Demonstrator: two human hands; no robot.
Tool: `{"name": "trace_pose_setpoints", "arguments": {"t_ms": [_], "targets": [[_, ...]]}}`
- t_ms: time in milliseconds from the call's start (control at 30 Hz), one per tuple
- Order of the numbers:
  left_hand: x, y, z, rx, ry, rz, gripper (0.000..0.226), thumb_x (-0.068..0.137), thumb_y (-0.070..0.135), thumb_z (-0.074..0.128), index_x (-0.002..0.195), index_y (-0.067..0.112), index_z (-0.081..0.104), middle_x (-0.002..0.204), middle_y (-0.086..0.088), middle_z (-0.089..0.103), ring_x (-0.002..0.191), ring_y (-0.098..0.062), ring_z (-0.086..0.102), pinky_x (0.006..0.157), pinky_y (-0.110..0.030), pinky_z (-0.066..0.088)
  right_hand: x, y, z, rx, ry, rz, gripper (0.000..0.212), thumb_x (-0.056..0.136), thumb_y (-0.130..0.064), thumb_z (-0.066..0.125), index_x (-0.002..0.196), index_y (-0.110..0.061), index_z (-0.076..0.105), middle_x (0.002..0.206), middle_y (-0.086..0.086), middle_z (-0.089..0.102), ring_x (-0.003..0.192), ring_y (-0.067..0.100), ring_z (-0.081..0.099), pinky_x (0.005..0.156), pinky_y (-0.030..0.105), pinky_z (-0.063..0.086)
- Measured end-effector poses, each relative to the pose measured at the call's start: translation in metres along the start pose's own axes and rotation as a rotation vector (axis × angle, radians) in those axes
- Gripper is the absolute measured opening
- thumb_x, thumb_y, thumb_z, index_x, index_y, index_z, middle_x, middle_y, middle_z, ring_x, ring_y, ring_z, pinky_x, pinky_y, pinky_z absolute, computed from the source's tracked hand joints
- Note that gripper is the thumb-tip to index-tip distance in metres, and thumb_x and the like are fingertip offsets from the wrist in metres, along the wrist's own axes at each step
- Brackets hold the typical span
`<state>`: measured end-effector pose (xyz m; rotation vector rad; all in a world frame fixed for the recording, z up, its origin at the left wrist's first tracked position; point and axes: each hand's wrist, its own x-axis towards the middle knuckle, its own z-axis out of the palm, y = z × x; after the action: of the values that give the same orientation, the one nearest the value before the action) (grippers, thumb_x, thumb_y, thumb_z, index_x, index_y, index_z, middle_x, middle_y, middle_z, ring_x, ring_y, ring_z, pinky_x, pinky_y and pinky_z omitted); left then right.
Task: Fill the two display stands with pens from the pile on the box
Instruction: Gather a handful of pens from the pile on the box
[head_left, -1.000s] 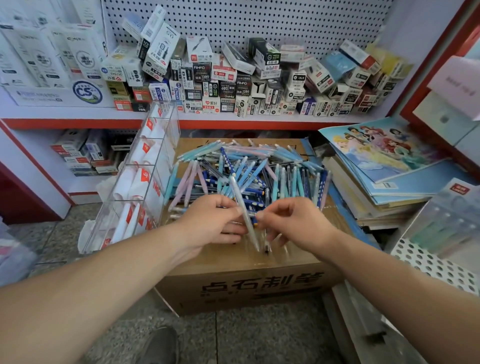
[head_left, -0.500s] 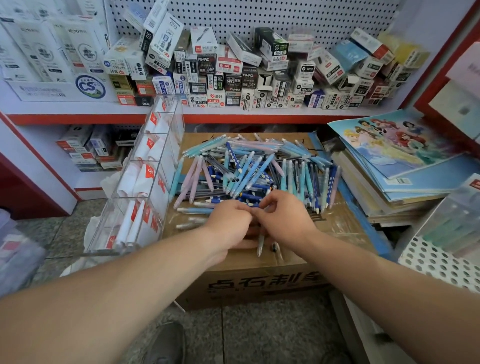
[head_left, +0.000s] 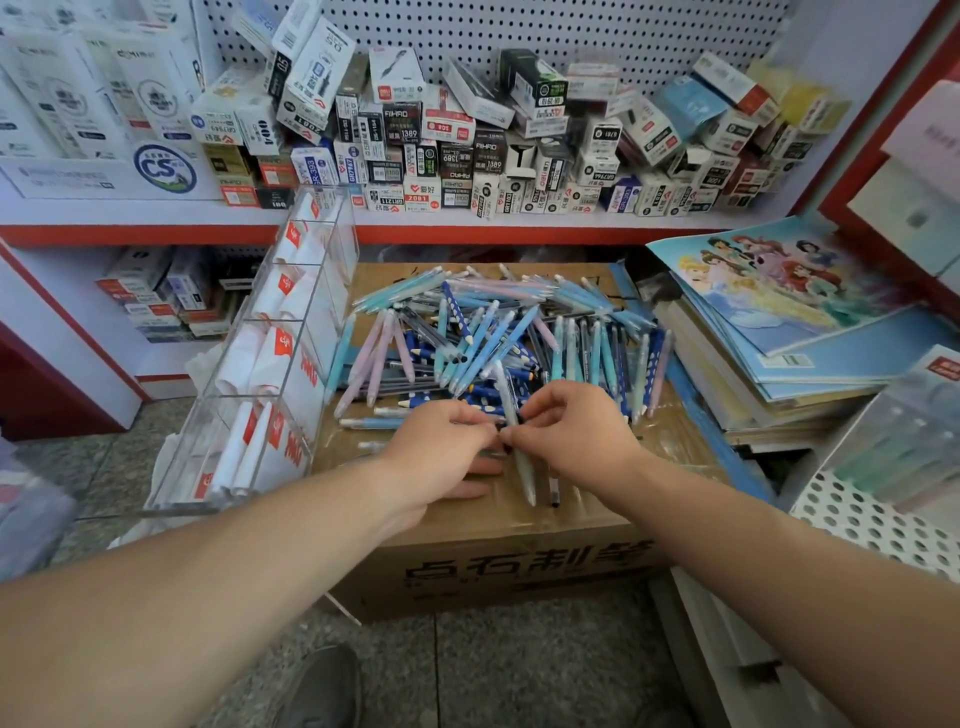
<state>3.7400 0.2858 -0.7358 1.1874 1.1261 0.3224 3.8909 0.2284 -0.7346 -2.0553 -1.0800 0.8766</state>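
1. Heap of pens (head_left: 493, 332) on top of cardboard box (head_left: 493, 566); mostly blue, a few pink.
2. Right hand (head_left: 571, 436): fingers curled, pinching one pale pen (head_left: 523, 475) at near edge of heap.
3. Left hand (head_left: 441, 447): fingertips against same pen, lower fingers flat on box; actual grip impossible to tell.
4. Clear display stand (head_left: 270, 364) just left of box, white paper inserts in its compartments.

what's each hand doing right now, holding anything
Left hand: fingers curled at the pens; whether it grips them cannot be told.
Right hand: closed, pinching those pens.
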Motion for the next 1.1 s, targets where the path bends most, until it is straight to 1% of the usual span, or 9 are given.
{"name": "trace_pose_setpoints", "arguments": {"t_ms": [133, 200, 367, 467, 600, 667, 800, 967, 1100], "targets": [[-0.003, 0.004, -0.001, -0.119, -0.091, -0.012, 0.018, 0.104, 0.018, 0.056, 0.11, 0.011, 0.071, 0.097, -0.011, 0.077, 0.091, -0.028, 0.077, 0.085, -0.049, 0.062, -0.015, -0.007, -0.002, 0.268, -0.211, -0.046, 0.01, 0.087, -0.008, 0.08, 0.094, -0.004, 0.073, 0.077, 0.009, 0.075, 0.059, 0.011, 0.067, 0.054, 0.023, 0.055], [-0.003, 0.005, -0.002, -0.132, -0.099, -0.001, 0.019, 0.105, 0.018, 0.055, 0.111, 0.007, 0.069, 0.096, -0.013, 0.076, 0.091, -0.03, 0.077, 0.082, -0.049, 0.063, -0.016, -0.009, -0.005, 0.285, -0.224, -0.057, 0.005, 0.092, -0.005, 0.073, 0.096, -0.002, 0.074, 0.076, 0.01, 0.074, 0.059, 0.014, 0.069, 0.055, 0.025, 0.058], [-0.003, 0.006, -0.004, -0.121, -0.069, -0.037, 0.019, 0.106, 0.024, 0.055, 0.116, 0.012, 0.065, 0.1, -0.017, 0.077, 0.092, -0.031, 0.077, 0.088, -0.054, 0.061, 0.017, 0.004, -0.029, -0.272, 0.278, -0.118, 0.011, 0.098, -0.03, 0.066, 0.094, -0.02, 0.067, 0.082, -0.003, 0.07, 0.069, 0.013, 0.067, 0.066, 0.034, 0.06], [-0.004, 0.006, -0.004, -0.097, -0.074, -0.028, 0.018, 0.105, 0.024, 0.056, 0.116, 0.013, 0.066, 0.099, -0.016, 0.078, 0.09, -0.029, 0.078, 0.088, -0.051, 0.061, 0.027, 0.01, -0.035, -0.365, 0.287, -0.073, 0.023, 0.095, -0.039, 0.069, 0.099, -0.018, 0.061, 0.079, -0.003, 0.066, 0.068, 0.014, 0.066, 0.065, 0.036, 0.058], [-0.004, 0.006, -0.004, -0.025, -0.072, 0.041, 0.018, 0.105, 0.023, 0.056, 0.116, 0.012, 0.067, 0.098, -0.012, 0.079, 0.087, -0.025, 0.078, 0.087, -0.041, 0.062, 0.032, 0.012, -0.028, -0.473, 0.233, -0.017, 0.024, 0.093, -0.036, 0.072, 0.097, -0.017, 0.057, 0.078, -0.002, 0.064, 0.065, 0.011, 0.059, 0.05, 0.02, 0.037], [-0.005, 0.006, -0.004, -0.019, -0.07, 0.059, 0.019, 0.105, 0.023, 0.055, 0.116, 0.011, 0.066, 0.098, -0.013, 0.079, 0.086, -0.025, 0.078, 0.085, -0.039, 0.062, 0.034, 0.013, -0.028, -0.448, 0.229, 0.008, 0.02, 0.093, -0.03, 0.073, 0.098, -0.016, 0.06, 0.082, 0.0, 0.065, 0.067, 0.012, 0.061, 0.051, 0.019, 0.04], [-0.004, 0.007, -0.005, -0.072, -0.072, 0.068, 0.019, 0.106, 0.022, 0.054, 0.116, 0.011, 0.065, 0.1, -0.014, 0.078, 0.09, -0.026, 0.078, 0.086, -0.044, 0.063, 0.033, 0.011, -0.038, -0.265, 0.217, 0.086, 0.013, 0.091, -0.021, 0.073, 0.1, -0.013, 0.066, 0.08, 0.003, 0.068, 0.07, 0.021, 0.069, 0.065, 0.034, 0.06], [-0.001, 0.009, -0.003, -0.195, -0.073, 0.044, 0.019, 0.104, 0.005, 0.054, 0.121, 0.01, 0.059, 0.107, -0.018, 0.075, 0.096, -0.029, 0.077, 0.087, -0.048, 0.062, 0.012, 0.001, -0.041, 0.088, 0.228, 0.073, 0.017, 0.09, -0.023, 0.077, 0.104, -0.017, 0.069, 0.082, 0.005, 0.07, 0.062, 0.016, 0.063, 0.051, 0.026, 0.049], [-0.001, 0.012, -0.001, -0.305, -0.105, 0.058, 0.021, 0.103, 0.001, 0.054, 0.123, 0.008, 0.057, 0.108, -0.018, 0.076, 0.096, -0.029, 0.077, 0.084, -0.046, 0.062, -0.017, -0.007, -0.026, 0.174, -0.056, -0.059, 0.014, 0.089, -0.018, 0.079, 0.101, -0.017, 0.071, 0.078, 0.005, 0.069, 0.062, 0.007, 0.061, 0.054, 0.018, 0.047]]}}
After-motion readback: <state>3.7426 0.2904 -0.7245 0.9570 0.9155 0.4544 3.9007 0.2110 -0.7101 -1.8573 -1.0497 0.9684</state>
